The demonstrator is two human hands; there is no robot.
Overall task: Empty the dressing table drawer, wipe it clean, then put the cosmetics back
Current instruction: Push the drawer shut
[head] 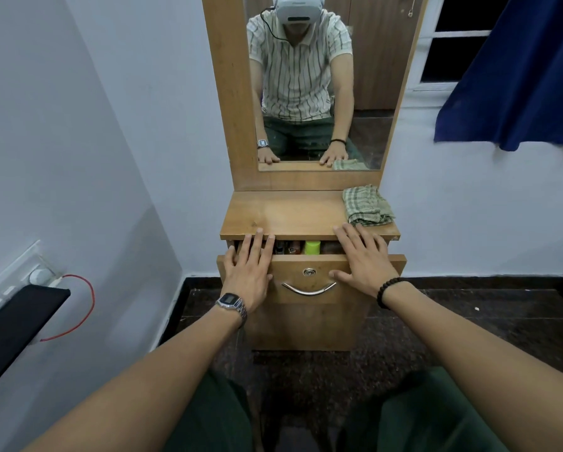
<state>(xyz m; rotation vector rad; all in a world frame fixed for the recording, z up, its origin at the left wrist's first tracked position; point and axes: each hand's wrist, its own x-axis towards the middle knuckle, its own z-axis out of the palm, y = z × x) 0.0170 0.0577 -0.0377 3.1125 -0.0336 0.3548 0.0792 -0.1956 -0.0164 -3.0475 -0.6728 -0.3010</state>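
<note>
Drawer [309, 275] slightly open under desk [286, 216] top, cosmetics [312, 247] inside. Left hand [249, 265] and right hand [363, 259] rest flat on drawer front, fingers straight, holding nothing. Folded checked cloth [366, 205] at desk's right rear; mirror [309, 93] behind.

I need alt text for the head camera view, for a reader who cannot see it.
Both hands, left hand and right hand, lie flat with straight fingers on the front of a slightly open drawer of a wooden dressing table. A green bottle cap shows inside; a folded checked cloth lies on top.
</note>
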